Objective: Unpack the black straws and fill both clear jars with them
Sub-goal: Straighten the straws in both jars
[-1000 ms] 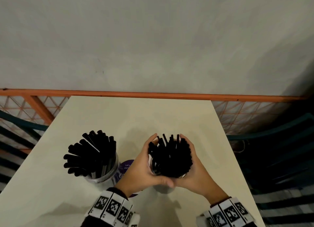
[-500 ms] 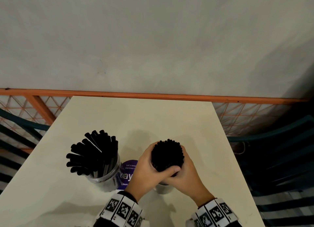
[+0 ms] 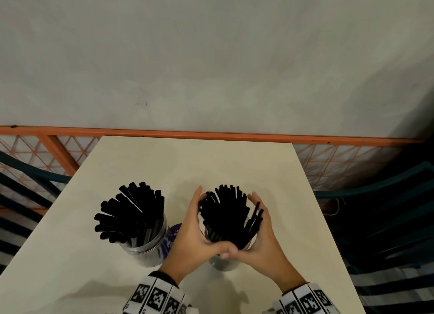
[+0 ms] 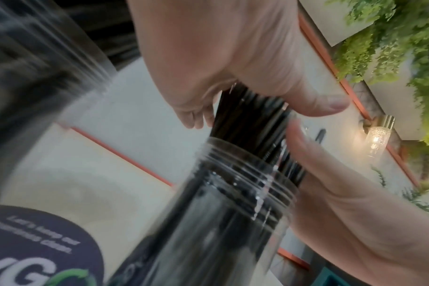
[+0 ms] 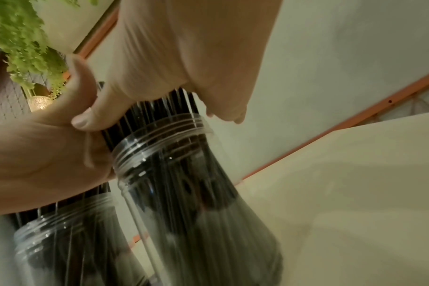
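Note:
Two clear jars stand on the cream table (image 3: 211,163). The left jar (image 3: 145,248) holds a fanned bunch of black straws (image 3: 131,215) and nobody touches it. The right jar (image 3: 223,264) holds a second bunch of black straws (image 3: 227,215), which fans out above its rim. My left hand (image 3: 191,231) and right hand (image 3: 266,238) cup this bunch from either side, thumbs meeting at the front. The left wrist view shows the left hand (image 4: 220,48) and right hand (image 4: 355,222) wrapped round the straws (image 4: 252,116) just above the threaded jar rim (image 4: 233,193). In the right wrist view the right hand (image 5: 184,48) curls round the same straws (image 5: 154,108).
A round purple sticker (image 3: 172,236) lies on the table between the jars. An orange rail (image 3: 211,134) runs along the table's far edge before a grey wall. Dark teal chairs (image 3: 375,196) stand to the right, and another (image 3: 23,168) to the left.
Half a second ago both hands squeezed the straws into a tight round bundle. They have since loosened and spread apart, so the straws fan out again. The left jar has not moved.

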A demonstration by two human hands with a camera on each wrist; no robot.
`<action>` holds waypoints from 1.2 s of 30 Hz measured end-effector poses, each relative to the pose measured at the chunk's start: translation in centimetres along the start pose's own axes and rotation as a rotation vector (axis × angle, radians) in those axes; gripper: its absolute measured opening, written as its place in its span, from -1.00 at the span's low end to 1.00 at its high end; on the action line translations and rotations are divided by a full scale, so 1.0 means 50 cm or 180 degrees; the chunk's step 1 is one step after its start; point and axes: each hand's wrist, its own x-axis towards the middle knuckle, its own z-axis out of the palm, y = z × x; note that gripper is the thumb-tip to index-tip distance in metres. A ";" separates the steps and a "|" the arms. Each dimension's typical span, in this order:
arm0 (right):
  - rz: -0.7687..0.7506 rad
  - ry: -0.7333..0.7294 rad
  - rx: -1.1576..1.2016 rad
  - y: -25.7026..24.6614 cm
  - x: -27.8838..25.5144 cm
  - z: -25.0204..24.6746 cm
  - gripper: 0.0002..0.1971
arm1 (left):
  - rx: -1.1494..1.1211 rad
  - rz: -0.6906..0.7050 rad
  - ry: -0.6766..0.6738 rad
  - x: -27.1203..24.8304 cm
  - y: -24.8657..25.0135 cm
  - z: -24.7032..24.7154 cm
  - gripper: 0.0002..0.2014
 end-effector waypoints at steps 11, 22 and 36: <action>-0.0220 -0.0505 0.0044 -0.029 0.035 0.016 0.14 | 0.0144 -0.0018 -0.0328 0.015 0.020 0.031 0.14; -0.0392 -0.0083 -0.0417 -0.009 0.012 0.021 -0.19 | 0.0216 -0.0046 0.0368 -0.019 -0.021 0.043 -0.26; 0.0953 0.0192 -0.0251 0.094 -0.165 0.096 -0.40 | 0.1100 -0.1570 -0.0259 -0.169 -0.050 -0.117 -0.43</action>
